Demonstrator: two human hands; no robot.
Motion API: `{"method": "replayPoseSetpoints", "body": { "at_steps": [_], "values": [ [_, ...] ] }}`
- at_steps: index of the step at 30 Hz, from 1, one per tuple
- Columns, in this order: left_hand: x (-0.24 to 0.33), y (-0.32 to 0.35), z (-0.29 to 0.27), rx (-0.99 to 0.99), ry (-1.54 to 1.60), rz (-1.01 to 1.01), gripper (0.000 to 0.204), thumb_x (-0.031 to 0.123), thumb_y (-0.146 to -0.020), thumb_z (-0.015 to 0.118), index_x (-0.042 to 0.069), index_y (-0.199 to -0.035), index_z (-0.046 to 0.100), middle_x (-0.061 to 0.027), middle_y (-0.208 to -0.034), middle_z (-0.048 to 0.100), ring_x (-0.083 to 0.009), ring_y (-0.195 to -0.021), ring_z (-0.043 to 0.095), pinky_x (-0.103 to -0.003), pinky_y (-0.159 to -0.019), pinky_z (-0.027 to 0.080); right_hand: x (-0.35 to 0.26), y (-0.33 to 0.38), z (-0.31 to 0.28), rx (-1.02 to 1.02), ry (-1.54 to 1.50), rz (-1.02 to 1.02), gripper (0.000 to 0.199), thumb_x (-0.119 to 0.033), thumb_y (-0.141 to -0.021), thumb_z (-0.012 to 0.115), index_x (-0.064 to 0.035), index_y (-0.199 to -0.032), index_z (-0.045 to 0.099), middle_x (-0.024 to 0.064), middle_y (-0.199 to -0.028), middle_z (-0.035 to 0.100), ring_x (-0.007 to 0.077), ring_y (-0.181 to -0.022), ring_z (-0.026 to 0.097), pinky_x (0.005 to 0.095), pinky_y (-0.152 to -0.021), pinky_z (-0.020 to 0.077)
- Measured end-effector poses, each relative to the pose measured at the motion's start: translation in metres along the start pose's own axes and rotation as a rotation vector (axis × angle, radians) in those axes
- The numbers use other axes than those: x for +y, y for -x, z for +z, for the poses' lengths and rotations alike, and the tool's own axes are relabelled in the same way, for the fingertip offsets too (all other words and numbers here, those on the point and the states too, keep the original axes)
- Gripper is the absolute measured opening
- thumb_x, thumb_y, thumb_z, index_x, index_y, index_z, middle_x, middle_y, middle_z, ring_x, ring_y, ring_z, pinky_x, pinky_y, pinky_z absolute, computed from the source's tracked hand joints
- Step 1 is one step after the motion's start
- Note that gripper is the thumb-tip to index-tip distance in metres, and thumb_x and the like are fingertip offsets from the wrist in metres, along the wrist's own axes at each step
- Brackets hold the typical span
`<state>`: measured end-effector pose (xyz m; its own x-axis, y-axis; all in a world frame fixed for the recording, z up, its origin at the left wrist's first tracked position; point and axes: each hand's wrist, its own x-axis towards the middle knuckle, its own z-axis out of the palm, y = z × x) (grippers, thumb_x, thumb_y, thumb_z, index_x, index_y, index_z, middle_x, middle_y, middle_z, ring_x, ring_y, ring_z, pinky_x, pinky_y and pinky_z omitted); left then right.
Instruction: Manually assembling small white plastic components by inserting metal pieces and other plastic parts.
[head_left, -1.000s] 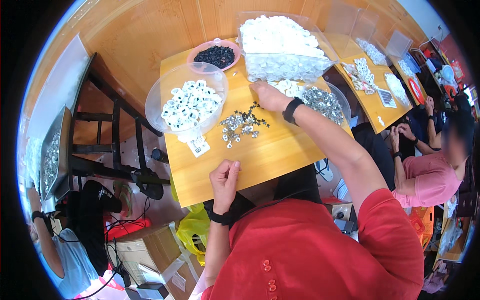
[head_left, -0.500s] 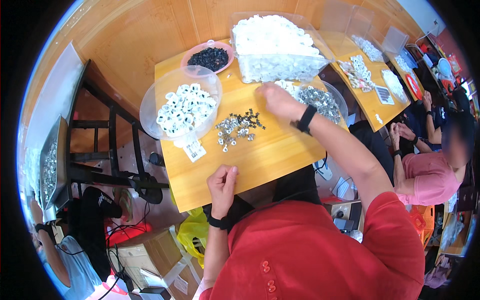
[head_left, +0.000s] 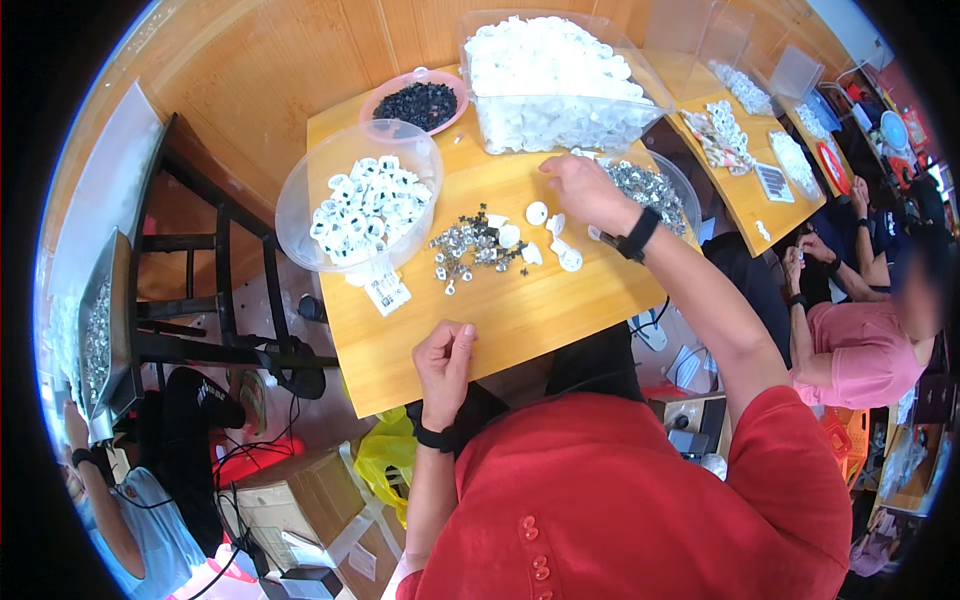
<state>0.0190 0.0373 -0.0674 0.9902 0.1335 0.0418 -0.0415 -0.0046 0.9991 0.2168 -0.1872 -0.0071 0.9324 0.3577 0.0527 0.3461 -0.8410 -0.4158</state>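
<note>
My right hand (head_left: 590, 193) is over the far right of the wooden table, its fingers bent, apart and pointing left; I see nothing held. Several loose white round caps (head_left: 568, 256) lie on the wood just below and left of it. They reach a small pile of silver and black metal bits (head_left: 465, 254) mid-table. At the near edge rests my left hand (head_left: 444, 362), fingers curled and thumb against them; anything inside is hidden. A clear round tub (head_left: 287, 225) of white caps with dark centres stands left of the pile. Silver metal parts (head_left: 648, 192) fill a clear tub beside my right wrist.
A large clear bin (head_left: 500, 135) heaped with white caps stands at the back, beside a pink bowl (head_left: 462, 112) of small black parts. A printed label (head_left: 387, 294) hangs by the round tub. Black stool frames (head_left: 215, 280) stand left. People sit at tables on the right.
Several white caps now lie scattered beside and on the metal pile, where bare wood showed before. My right hand has shifted slightly right and nearer. My left hand has hardly moved.
</note>
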Motion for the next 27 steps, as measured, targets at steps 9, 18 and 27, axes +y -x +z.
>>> {"method": "replayPoseSetpoints", "body": {
  "at_steps": [9,18,27],
  "values": [
    [0.002,-0.001,0.002,0.019,-0.007,-0.006,0.024,0.014,-0.091,0.059,0.002,-0.071,0.055,0.0042,-0.06,0.046,-0.0031,-0.056,0.039,-0.02,-0.051,0.032,-0.039,0.097,-0.003,0.071,-0.057,-0.052,0.035,-0.009,-0.076,0.064,-0.0031,-0.109,0.053,0.0181,-0.094,0.055,0.0368,-0.085,0.059,0.0448,-0.071,0.0483],
    [-0.002,0.0,0.002,0.042,-0.035,-0.002,0.024,0.014,-0.092,0.058,0.003,-0.071,0.054,0.0045,-0.061,0.046,-0.0032,-0.057,0.039,-0.02,-0.052,0.032,-0.04,0.089,0.01,0.162,-0.042,-0.031,0.035,-0.006,-0.074,0.066,-0.0039,-0.105,0.05,0.017,-0.096,0.051,0.0371,-0.082,0.058,0.0451,-0.068,0.0483],
    [0.001,0.0,0.005,0.045,-0.012,-0.011,0.023,0.013,-0.092,0.058,0.003,-0.071,0.054,0.0053,-0.06,0.044,-0.0024,-0.057,0.037,-0.02,-0.051,0.03,-0.037,0.078,0.05,0.107,-0.126,-0.108,0.023,-0.006,-0.078,0.06,-0.0021,-0.1,0.056,0.0168,-0.092,0.059,0.0366,-0.083,0.059,0.0438,-0.07,0.048]
  ]
}}
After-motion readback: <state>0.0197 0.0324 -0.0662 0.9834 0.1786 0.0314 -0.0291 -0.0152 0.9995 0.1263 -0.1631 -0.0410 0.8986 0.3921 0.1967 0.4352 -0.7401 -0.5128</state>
